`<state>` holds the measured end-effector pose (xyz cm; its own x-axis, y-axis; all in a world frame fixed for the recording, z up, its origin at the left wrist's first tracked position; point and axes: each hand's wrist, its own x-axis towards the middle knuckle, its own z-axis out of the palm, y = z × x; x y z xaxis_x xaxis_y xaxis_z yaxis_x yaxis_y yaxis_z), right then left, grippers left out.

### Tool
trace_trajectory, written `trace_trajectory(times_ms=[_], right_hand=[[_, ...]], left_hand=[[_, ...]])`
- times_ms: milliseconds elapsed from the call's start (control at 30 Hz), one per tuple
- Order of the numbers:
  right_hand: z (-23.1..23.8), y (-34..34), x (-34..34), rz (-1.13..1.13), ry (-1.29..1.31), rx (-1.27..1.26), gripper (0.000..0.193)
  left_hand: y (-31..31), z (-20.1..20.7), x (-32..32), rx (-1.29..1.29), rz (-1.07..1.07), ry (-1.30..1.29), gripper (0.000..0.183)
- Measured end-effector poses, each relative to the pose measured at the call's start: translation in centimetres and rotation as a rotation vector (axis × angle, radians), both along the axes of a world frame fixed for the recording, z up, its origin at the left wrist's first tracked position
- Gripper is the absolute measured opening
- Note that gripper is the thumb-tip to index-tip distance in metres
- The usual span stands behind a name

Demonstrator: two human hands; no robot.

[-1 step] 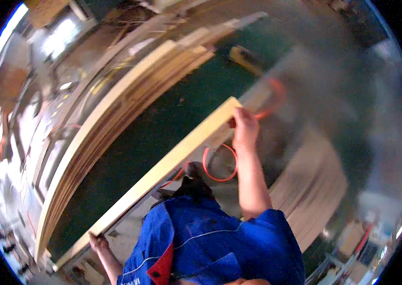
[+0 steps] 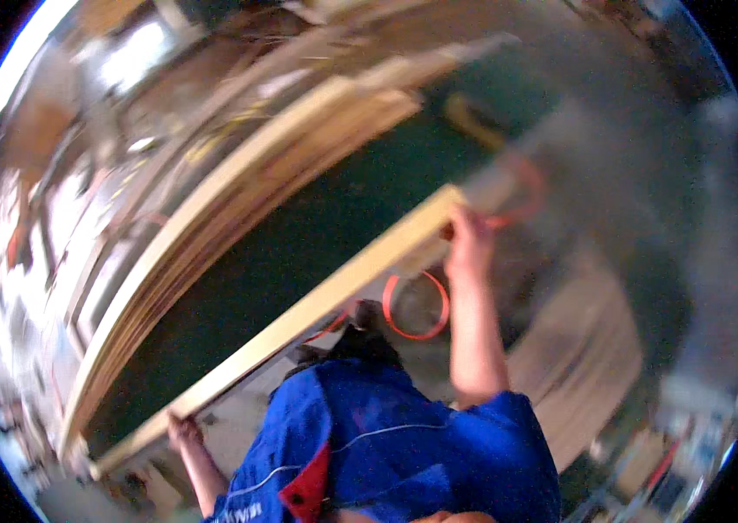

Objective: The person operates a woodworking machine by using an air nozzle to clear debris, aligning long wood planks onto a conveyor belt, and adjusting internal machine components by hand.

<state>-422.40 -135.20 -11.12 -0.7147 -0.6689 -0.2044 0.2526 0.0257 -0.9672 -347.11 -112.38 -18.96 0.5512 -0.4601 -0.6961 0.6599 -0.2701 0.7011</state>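
Note:
A long pale wooden plank [image 2: 316,303] runs slantwise across the view, from the lower left up to the middle right. My right hand [image 2: 471,237] is closed around its far end, thumb near the top edge. Close to the other end, my left hand [image 2: 184,430] grips the same plank from the near side. Behind it spreads a dark green bench top [image 2: 316,205]. Whether the plank touches this surface is hard to make out.
Several long boards lie in a stack [image 2: 212,196] along the bench's far side. A coiled orange hose [image 2: 417,333] hangs below the plank, near my body. At right stands another pile of wood [image 2: 574,362]. A blurred yellowish piece [image 2: 473,122] lies toward the back.
The whole view has shifted slightly, with most things a little further right in the picture. Both hands keep their hold on the plank.

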Motion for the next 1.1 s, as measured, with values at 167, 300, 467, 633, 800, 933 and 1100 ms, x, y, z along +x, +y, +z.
trace_trajectory(times_ms=[167,300,467,633,800,933,1100], right_hand=[[-5.8,-3.2,-6.8,0.406,-0.174,0.141,0.052],[-11.0,-5.1,-12.9,0.032,1.102,0.637,0.068],[-15.2,-5.6,0.5,0.580,1.264,0.221,0.052],[-13.4,1.1,23.9,1.250,1.395,-0.265,0.045],[-10.6,7.4,40.2,1.478,1.488,-0.499,0.048],[-10.2,11.0,52.3,1.497,1.483,-0.450,0.047],[-10.5,15.0,62.3,1.501,1.515,-0.562,0.045]], left_hand=[[-0.8,-0.5,-14.1,0.352,-0.031,-0.284,0.023],[-7.4,-3.8,-22.2,-0.009,0.062,0.042,0.030],[-4.7,-0.4,-22.9,0.169,-0.434,-0.193,0.033],[3.9,2.8,-19.3,0.099,-0.491,-0.339,0.035],[15.4,11.8,-9.1,0.193,-0.341,-0.791,0.051],[24.0,26.7,1.7,0.151,-0.074,-1.714,0.062],[31.4,42.3,5.2,-0.139,0.398,-2.153,0.076]])
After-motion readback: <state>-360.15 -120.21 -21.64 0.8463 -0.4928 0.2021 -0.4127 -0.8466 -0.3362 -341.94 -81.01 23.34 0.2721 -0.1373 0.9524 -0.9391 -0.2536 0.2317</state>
